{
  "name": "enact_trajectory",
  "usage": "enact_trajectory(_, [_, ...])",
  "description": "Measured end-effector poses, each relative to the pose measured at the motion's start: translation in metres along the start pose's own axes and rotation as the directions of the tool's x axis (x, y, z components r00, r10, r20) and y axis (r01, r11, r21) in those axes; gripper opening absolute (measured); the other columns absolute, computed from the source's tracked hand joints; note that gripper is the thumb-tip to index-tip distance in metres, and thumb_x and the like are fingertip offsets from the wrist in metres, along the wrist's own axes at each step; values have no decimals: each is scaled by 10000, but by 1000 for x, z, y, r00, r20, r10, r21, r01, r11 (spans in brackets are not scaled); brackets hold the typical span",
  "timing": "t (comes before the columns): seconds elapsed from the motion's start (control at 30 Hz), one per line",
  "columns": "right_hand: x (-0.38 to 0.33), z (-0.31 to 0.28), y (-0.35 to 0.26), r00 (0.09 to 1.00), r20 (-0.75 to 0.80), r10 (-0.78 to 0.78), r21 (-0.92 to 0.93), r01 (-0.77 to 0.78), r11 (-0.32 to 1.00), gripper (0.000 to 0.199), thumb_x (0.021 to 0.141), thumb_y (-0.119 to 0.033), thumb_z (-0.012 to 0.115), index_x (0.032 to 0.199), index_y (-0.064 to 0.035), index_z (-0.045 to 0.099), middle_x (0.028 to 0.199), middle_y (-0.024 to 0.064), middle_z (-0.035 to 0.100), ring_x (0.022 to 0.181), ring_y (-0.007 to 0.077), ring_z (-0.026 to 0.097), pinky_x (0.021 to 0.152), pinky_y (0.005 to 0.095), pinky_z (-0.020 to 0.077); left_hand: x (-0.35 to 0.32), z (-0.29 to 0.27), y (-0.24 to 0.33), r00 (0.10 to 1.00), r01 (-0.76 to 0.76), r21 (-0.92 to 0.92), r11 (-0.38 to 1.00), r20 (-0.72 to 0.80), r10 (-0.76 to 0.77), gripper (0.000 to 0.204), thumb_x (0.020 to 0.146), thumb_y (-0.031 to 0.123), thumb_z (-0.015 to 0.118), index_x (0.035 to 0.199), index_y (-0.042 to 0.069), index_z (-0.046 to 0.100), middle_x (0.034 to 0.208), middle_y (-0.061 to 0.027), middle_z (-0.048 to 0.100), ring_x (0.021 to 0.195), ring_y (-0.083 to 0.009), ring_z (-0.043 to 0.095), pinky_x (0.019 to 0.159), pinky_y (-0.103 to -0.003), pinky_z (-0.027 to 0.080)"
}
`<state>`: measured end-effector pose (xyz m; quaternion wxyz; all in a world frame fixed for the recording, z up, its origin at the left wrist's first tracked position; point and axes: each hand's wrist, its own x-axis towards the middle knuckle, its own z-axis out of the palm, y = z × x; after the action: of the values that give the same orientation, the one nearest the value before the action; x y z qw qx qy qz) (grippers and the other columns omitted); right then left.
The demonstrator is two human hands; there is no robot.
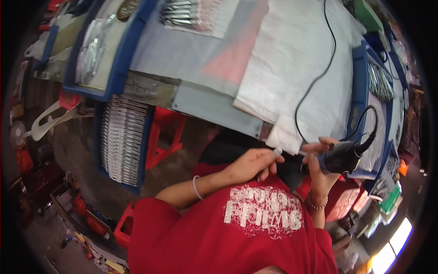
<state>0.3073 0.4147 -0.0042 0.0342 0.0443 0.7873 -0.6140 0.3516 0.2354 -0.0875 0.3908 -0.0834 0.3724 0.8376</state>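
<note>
1. Left hand (255,163): thumb and fingertips pinched together on a small pale piece (277,151), mostly hidden by the grip.
2. Right hand (323,180): fingers clamped round a dark corded tool (346,157).
3. Location: piece and tool are held in front of the red shirt (182,237), by the near edge of the table (205,107); a white cloth (284,136) is placed just beyond the hands.
4. Risk, fingers: the left fingertips could be nicked if the tool were slipped forward, since its front end is aimed at them from nearby.
5. Risk, drop: the piece could be lost toward the lap, given so small a pinch.
6. Risk, cord: the tool could be tugged off line if the black cord (335,41) were caught on the blue tray (360,64) close by.
7. Direction, tool: long axis laid roughly left to right; front end turned toward the left hand, cord end raised to the right.
8. Direction, piece: too little is shown; its long axis cannot be told.
</note>
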Motion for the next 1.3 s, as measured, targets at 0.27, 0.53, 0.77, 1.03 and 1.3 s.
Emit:
enact_trajectory(0.27, [-6,-13,8,1000,-27,16,133,-12,991,408,777,-19,642,1148,-5,474,863,116,643,610,102,560,581,220,457,-70,-28,117,860,-278,524,805,-237,451,306,938,71,520,1239,21,525,856,1,555,672,-63,531,624,-198,454])
enact_trajectory(0.53, [-25,-15,-1,1000,24,13,161,-17,987,422,741,21,647,1120,-14,466,849,111,642,651,112,588,598,226,478,-5,-147,310,616,-259,946,194,7,787,167,865,60,615,1024,14,594,851,6,589,779,-66,536,699,-211,442])
enact_trajectory(0.77, [-45,-23,5,1000,-17,16,81,-15,997,450,733,27,636,1134,-46,446,837,104,640,616,116,592,561,229,490,38,-202,370,858,-167,970,174,56,510,150,837,71,635,977,20,641,911,9,627,840,-71,551,781,-226,445])
enact_trajectory(1.03, [-48,-19,9,1000,4,-16,83,15,996,474,723,17,646,1142,-48,435,813,108,633,601,117,582,536,229,483,38,-217,361,764,-176,976,-129,218,607,175,812,98,647,969,36,694,961,-79,633,937,-189,593,828,-287,459])
enact_trajectory(1.3, [-31,-47,-13,881,-347,-320,320,432,843,476,791,-152,611,1188,11,404,785,117,526,607,151,495,571,278,446,30,-72,213,605,-547,723,-422,690,398,318,735,128,705,1035,50,634,1012,-121,610,971,-276,578,853,-364,454])
